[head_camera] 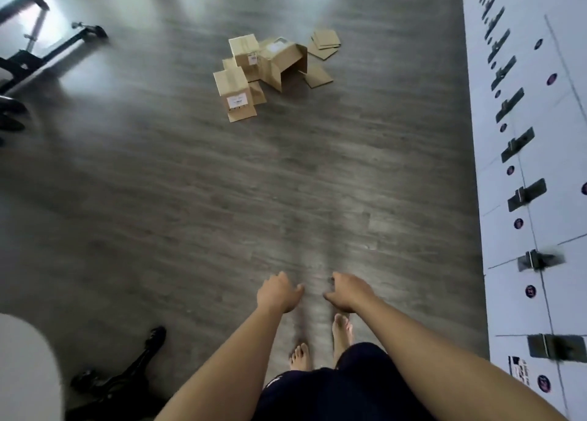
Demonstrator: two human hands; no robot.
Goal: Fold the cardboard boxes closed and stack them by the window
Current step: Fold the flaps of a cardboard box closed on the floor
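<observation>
While the floor (158, 182) of grey wood planks fills most of the view, a white wall (536, 153) of cabinet doors with dark hinges and round stickers runs down the right side. At the upper left stands a black frame (47, 48) on casters, and at the lower left a black chair base (124, 379) lies beside a pale rounded shape (25, 366). Both bare forearms reach forward from the bottom edge over dark shorts (333, 392) and two bare feet (342, 328).

Far ahead, well apart from the hands, the boxes (273, 67) sit in a loose cluster on the floor: a big box (282, 59) on its side with its flaps open, a closed box (233, 90) with a white label at the near left, and another closed box (244, 50) behind it. Flat cardboard sheets (325, 40) lie scattered to the right of them.

The left hand (278, 292) and right hand (347, 292) hang close together, fingers loosely curled downward, holding nothing.
</observation>
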